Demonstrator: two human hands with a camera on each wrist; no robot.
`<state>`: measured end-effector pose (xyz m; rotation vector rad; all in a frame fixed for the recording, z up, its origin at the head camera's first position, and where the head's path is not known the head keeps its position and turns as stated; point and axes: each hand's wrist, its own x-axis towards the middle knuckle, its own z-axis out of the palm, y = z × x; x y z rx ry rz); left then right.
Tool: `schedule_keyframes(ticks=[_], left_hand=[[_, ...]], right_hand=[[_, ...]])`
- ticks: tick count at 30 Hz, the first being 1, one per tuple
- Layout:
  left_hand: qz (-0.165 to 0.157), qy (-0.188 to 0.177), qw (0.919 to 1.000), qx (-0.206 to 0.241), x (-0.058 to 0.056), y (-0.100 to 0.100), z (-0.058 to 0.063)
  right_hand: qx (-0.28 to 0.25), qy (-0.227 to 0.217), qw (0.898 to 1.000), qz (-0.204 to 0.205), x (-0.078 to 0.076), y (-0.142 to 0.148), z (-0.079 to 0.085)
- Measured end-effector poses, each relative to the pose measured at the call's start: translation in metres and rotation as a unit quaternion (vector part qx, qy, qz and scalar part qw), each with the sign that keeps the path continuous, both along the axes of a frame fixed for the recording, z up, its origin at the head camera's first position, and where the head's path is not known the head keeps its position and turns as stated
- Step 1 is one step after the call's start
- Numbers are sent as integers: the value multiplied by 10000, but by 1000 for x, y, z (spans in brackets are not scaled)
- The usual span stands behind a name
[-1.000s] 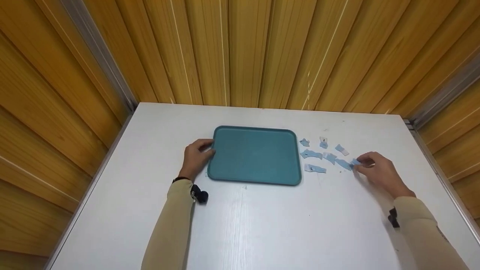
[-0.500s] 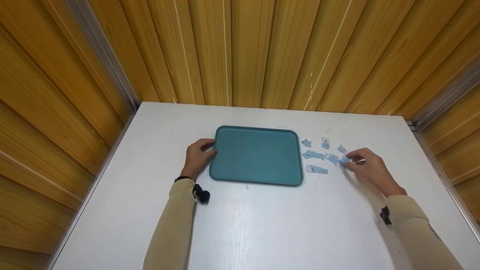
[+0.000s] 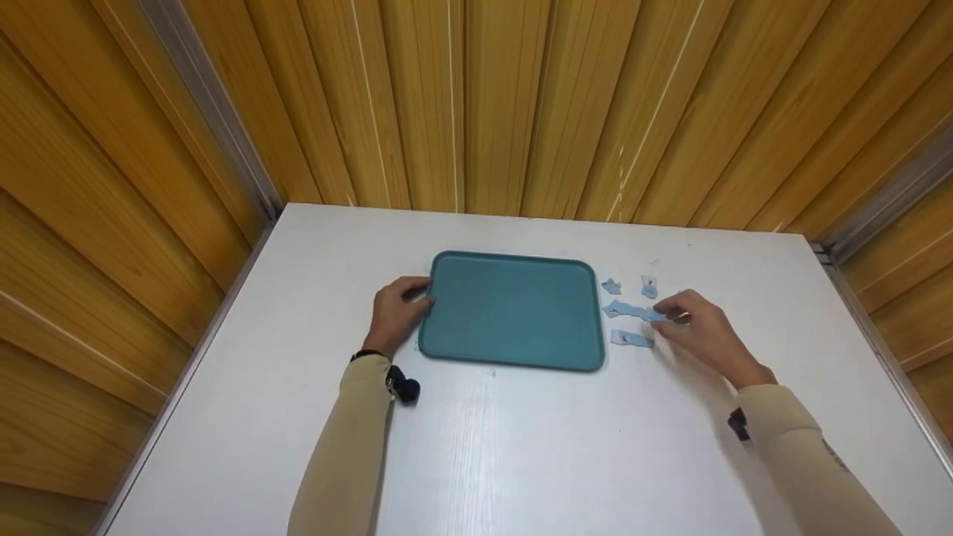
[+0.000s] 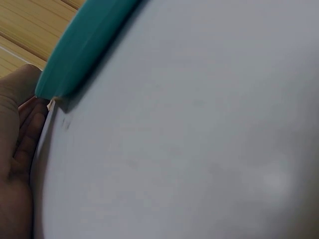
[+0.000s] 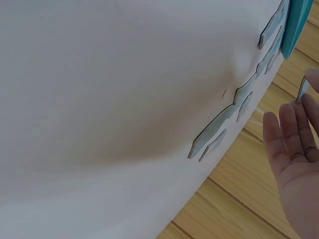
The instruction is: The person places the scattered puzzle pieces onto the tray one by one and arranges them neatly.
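The right hand [image 3: 700,324] is up over the table [image 3: 506,454], thumb and fingertips nearly closed, pinching a small blue piece [image 5: 302,88] just right of the teal tray [image 3: 514,311]; the other fingers are together, loosely bent; over on the far side, the left hand [image 3: 396,309] has thumb and forefinger bent at the tray's left edge, a little gap between the two, holding the rim.

Tight quarters on the right: the star-shaped scrap [image 3: 612,286] and the blue row [image 3: 628,310] sit just beside the tray's edge; a wide white stretch of table runs from the near rim toward the person; wood-grained panels [image 3: 491,112] rise behind the far edge.

And there's the movement: a second ago the right hand was out at the row's far end; now it has come in toward the tray; the left hand has kept its place.

The tray lies flat, plain base showing within its raised rim; the blue strip [image 3: 630,339] lies outside it, on the table.
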<state>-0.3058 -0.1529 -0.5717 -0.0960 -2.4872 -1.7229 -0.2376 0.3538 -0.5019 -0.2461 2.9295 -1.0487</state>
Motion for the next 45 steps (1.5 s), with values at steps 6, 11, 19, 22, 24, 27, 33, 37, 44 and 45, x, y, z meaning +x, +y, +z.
schedule_keyframes(ticks=[6, 11, 19, 22, 24, 27, 33, 37, 44, 45], left_hand=[[22, 52, 10000, -43, 1, 0, -2], [26, 45, 10000, -25, 0, 1, -4], [-8, -23, 10000, 48, 0, 1, -1], [-30, 32, 10000, 29, 0, 1, -1], [-46, 79, 10000, 30, -1, 0, -1], [-48, 130, 9999, 44, -1, 0, -2], [28, 86, 10000, 29, -1, 1, -1], [89, 66, 9999, -47, -2, 1, -1], [154, 153, 9997, -70, -2, 1, -1], [159, 172, 9997, -47, -2, 1, -1]], right_hand=[[-43, 230, 9994, 268, -3, -22, -7], [-154, 244, 9987, 427, -4, -40, -11], [-275, 247, 9969, 689, -7, -66, -11], [-300, 255, 9961, 789, -7, -75, -9], [-334, 241, 9955, 859, -7, -82, -8], [-363, 310, 9937, 1012, -9, -92, -7], [-375, 344, 9905, 1275, -12, -116, -4], [-444, 378, 9877, 1448, -13, -134, -3], [-498, 410, 9834, 1696, -16, -163, -5], [-502, 407, 9828, 1728, -17, -166, -4]])
